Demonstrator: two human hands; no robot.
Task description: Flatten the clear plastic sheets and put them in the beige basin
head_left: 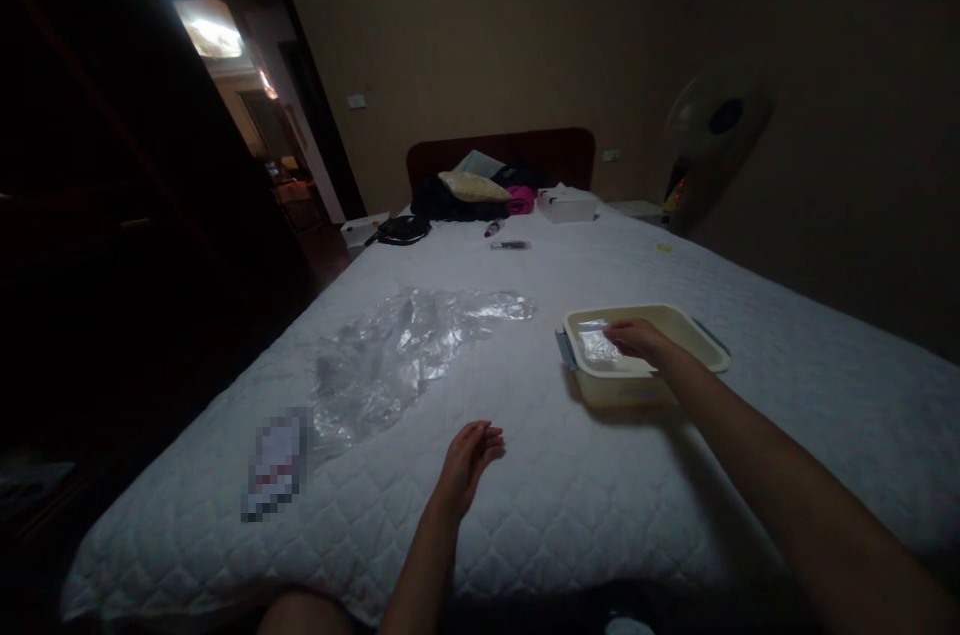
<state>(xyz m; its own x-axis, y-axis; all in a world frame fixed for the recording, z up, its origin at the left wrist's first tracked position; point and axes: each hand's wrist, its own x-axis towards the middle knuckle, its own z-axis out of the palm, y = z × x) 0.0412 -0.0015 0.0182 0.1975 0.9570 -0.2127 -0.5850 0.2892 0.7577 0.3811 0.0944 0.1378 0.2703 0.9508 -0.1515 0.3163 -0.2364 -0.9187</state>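
My right hand (pixel 636 338) reaches into a cream plastic tub (pixel 697 330) on the white quilted bed, its fingers resting on a small clear plastic piece (pixel 596 345) inside. Whether the fingers grip that piece is unclear. My left hand (pixel 469 460) hovers just above the quilt near the bed's front edge, fingers loosely extended and holding nothing. A large crumpled sheet of clear plastic (pixel 397 355) lies spread on the bed to the left of both hands.
A blurred-out flat item (pixel 276 465) lies near the front left edge. At the headboard (pixel 555 147) are a black bag (pixel 401 229), a pillow (pixel 472 185), pink cloth, a white box (pixel 568 205) and small dark objects. A fan (pixel 716 130) stands right; a doorway opens at left.
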